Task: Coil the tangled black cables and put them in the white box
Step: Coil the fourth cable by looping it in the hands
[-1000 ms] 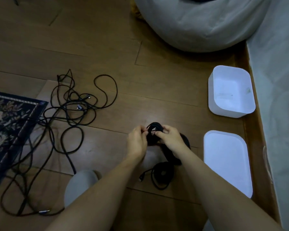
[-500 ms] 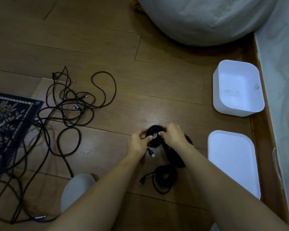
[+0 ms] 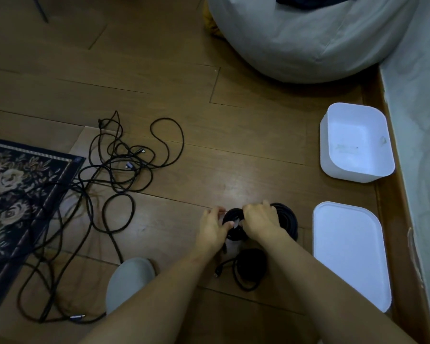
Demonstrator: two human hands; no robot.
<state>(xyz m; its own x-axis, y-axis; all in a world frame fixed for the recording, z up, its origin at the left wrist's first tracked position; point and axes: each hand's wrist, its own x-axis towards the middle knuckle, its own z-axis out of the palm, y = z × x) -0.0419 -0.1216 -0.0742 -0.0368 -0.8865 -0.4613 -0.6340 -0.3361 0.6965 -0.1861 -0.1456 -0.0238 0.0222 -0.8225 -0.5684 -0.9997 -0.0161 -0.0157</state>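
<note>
Tangled black cables [image 3: 114,170] are sprawling across the floor at left. At centre, the left hand [image 3: 212,227] and right hand [image 3: 260,219] are both pinching a wound coil [image 3: 233,216], seemingly securing its loops. The white box [image 3: 333,145] is sitting open at right.

Bare floor [image 3: 258,157] up to open-topped white box [image 3: 350,176], lid [image 3: 350,254] flat nearer, coiled cables [image 3: 291,219] beside it, tangled cables [image 3: 140,151] well left.

tangled cables [image 3: 114,175] left of box [image 3: 355,145] | lid [image 3: 350,254] before box
</note>
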